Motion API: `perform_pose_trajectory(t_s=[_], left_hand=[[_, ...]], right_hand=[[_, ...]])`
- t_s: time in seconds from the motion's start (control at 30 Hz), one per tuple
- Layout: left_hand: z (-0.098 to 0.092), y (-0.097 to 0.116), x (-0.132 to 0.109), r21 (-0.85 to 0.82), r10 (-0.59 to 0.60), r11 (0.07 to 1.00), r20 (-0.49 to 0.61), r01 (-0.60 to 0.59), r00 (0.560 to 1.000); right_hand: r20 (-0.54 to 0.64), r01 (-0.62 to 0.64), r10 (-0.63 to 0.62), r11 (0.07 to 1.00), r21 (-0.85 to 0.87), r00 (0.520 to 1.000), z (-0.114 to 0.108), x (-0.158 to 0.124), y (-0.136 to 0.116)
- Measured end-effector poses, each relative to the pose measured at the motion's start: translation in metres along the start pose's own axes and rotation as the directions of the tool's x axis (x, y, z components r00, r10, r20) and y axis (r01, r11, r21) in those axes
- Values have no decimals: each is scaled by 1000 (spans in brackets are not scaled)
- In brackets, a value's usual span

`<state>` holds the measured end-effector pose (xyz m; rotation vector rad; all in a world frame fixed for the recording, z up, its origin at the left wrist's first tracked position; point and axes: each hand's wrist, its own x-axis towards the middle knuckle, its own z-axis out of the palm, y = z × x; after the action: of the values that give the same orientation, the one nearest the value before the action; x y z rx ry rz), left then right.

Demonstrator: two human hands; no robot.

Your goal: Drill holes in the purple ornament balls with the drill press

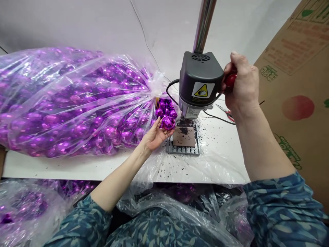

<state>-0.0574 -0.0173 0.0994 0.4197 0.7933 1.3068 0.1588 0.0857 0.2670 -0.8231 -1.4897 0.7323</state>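
A shiny purple faceted ball [168,123] rests in the fingers of my left hand [156,134], just left of the drill press [201,80]. My right hand [241,80] is wrapped round the red knob [230,81] of the press handle, at the right of the black motor housing. Under the press lies a brown board [189,139] with a small dark hole, on a slotted metal base [183,150]. Dark shavings are scattered over the board and around it. More purple balls [166,107] show at the gathered mouth of a bag behind my left hand.
A big clear plastic bag [77,106] full of purple balls fills the left of the white table [64,168]. At the right stands a cardboard box [295,92]. Red-handled pliers or scissors [227,112] lie behind my right wrist. Plastic bags [28,212] hang below the table's front edge.
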Motion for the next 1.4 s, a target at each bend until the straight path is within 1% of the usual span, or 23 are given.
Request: perform_pose_trajectory(t_s=[0.03, 0.07, 0.1, 0.17, 0.23, 0.27, 0.33, 0.4, 0.5, 0.57, 0.63, 0.77, 0.9, 1.0, 1.1, 1.2, 1.27, 1.33, 1.4], left_hand=[[2, -1, -2, -11, -15, 1000, -3, 15, 1000], [4, -3, -3, -7, -33, 999, -3, 33, 999], [6, -4, -3, 7, -59, 998, 3, 59, 998], [7, -8, -2, 47, -127, 991, 24, 125, 992], [6, -13, 0, 74, -153, 986, 38, 150, 987], [5, -16, 1, 81, -134, 988, 37, 131, 990], [1, -22, 5, 111, -50, 993, 29, 47, 998], [-4, -29, 11, 196, 49, 979, 29, -53, 998], [-15, -39, 22, 395, 140, 906, 55, -150, 989], [-22, -45, 30, 502, 170, 845, 72, -183, 983], [-27, -49, 37, 568, 179, 799, 90, -198, 980], [-26, -54, 46, 600, 173, 770, 128, -215, 977], [-18, -57, 47, 611, 197, 748, 168, -259, 966], [-11, -58, 45, 649, 211, 704, 198, -289, 957], [-7, -59, 41, 708, 240, 620, 238, -337, 941], [-5, -59, 36, 746, 293, 508, 322, -432, 900], [-5, -60, 32, 747, 309, 461, 371, -479, 876], [-5, -63, 29, 742, 319, 463, 371, -485, 872], [-5, -67, 27, 736, 328, 504, 321, -452, 888]], right_hand=[[-28, -124, 127, 990, 68, 992, 2, -1, -4], [-44, -218, 225, 967, 130, 973, 4, -2, -8], [-49, -256, 268, 952, 168, 962, 5, -3, -11], [-41, -225, 237, 955, 194, 971, 6, -5, -13], [-38, -183, 195, 961, 207, 980, 5, -4, -10], [-43, -169, 182, 964, 205, 982, 5, -4, -9], [-63, -147, 162, 969, 197, 985, 5, -3, -6], [-76, -136, 153, 971, 195, 985, 6, -3, -6], [-76, -159, 178, 964, 212, 981, 9, -5, -10], [-71, -170, 191, 958, 230, 979, 11, -8, -12], [-70, -169, 191, 955, 246, 979, 12, -10, -14], [-91, -161, 187, 956, 245, 978, 13, -12, -15], [-107, -154, 180, 964, 215, 978, 14, -10, -14], [-116, -146, 172, 967, 207, 978, 15, -9, -12], [-120, -137, 163, 971, 195, 979, 16, -10, -11], [-146, -150, 178, 971, 187, 973, 17, -11, -12], [-159, -172, 204, 965, 196, 966, 18, -11, -14], [-156, -194, 228, 959, 206, 961, 18, -11, -17], [-144, -229, 262, 950, 212, 954, 17, -11, -19]])
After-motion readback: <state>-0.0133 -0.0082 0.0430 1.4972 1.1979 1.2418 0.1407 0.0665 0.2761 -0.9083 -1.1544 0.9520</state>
